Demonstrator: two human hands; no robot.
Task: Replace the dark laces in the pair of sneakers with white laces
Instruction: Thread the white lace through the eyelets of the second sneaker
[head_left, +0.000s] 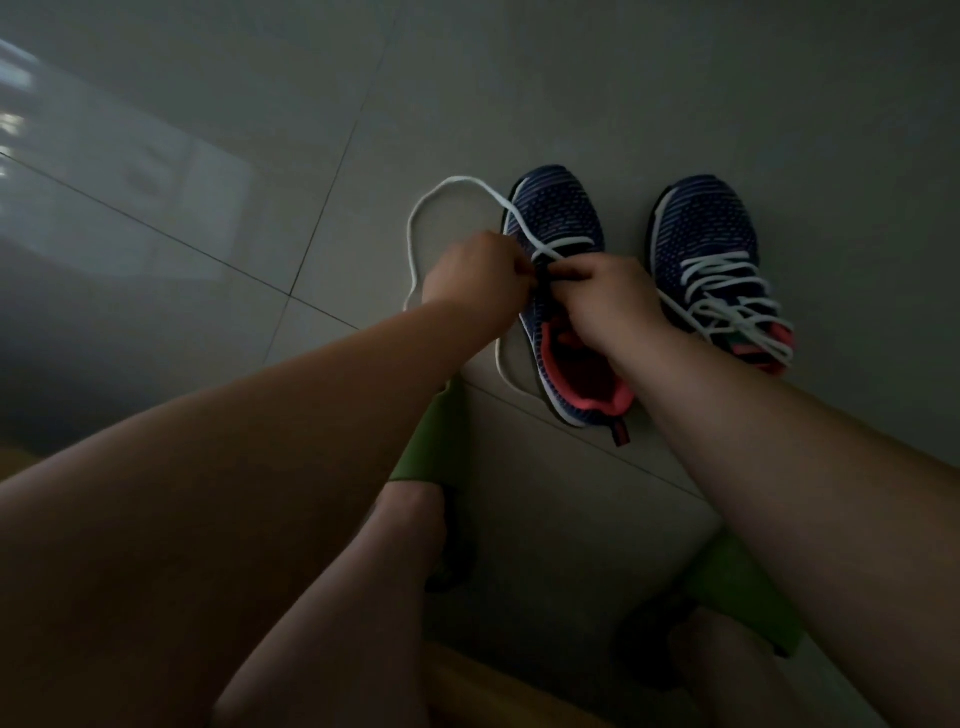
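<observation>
1. Left sneaker of the pair (558, 244): dark blue knit upper, coral lining, centre of the frame, toe pointing to the top edge. One white bar crosses near the toe; the eyelets below it are not yet laced.
2. White lace (421, 208): loose, arcing from the toe area out to the left of this sneaker, down past the left wrist and along the sole's left side on the floor.
3. Left hand (475, 273): left of the eyelet row, fingers curled and pinched together at the sneaker's lacing edge; what exactly they pinch, lace or eyelet edge, I cannot tell.
4. Right hand (610, 299): over the sneaker's throat, fingers curled, thumb and forefinger pinching toward the left hand; the pinched item is hidden.
5. Right sneaker of the pair (711, 249): right of centre, same colours, fully laced in white, ends lying loose over the tongue.
6. Tiled floor (260, 156): grey, glossy, beneath both sneakers.
7. Green slippers (434, 441): lower centre, on the person's feet.
</observation>
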